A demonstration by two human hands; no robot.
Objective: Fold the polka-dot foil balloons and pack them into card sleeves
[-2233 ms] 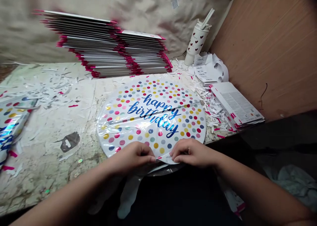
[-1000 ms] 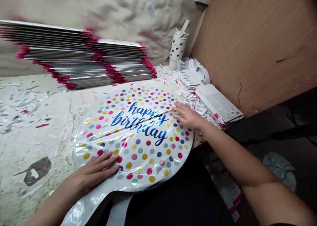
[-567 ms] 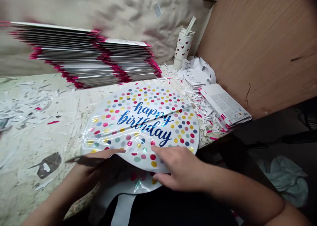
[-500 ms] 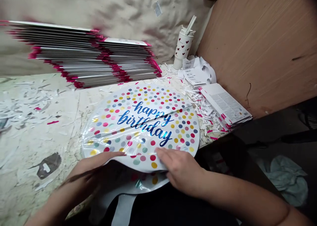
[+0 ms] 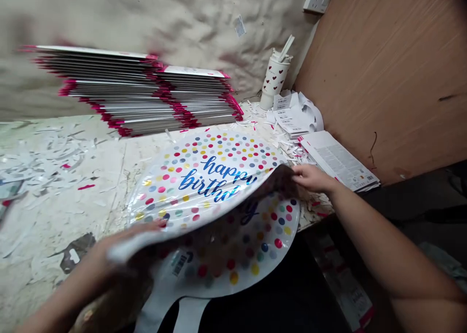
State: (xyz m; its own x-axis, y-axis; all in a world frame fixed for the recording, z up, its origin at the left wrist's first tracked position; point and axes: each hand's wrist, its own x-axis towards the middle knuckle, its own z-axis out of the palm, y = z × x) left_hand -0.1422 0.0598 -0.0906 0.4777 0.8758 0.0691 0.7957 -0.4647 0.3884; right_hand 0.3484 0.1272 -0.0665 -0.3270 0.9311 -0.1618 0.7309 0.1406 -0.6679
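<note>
Crumpled wall (image 5: 182,11) behind, pale table (image 5: 113,182) in front of you, and there along the back, two piles of pink-edged packs (image 5: 142,97)! Centre stage, your top balloon (image 5: 204,201) lies over the lower balloon (image 5: 251,272), near edge curled up off it. Your left hand (image 5: 126,234) has fingers across its left side, thumb hidden; can't tell if they grip. Your right hand (image 5: 312,178) pinches the raised edge. Off right: cards (image 5: 343,160), a tumbler (image 5: 274,77), labels (image 5: 292,119), then scraps (image 5: 54,153) everywhere.
</note>
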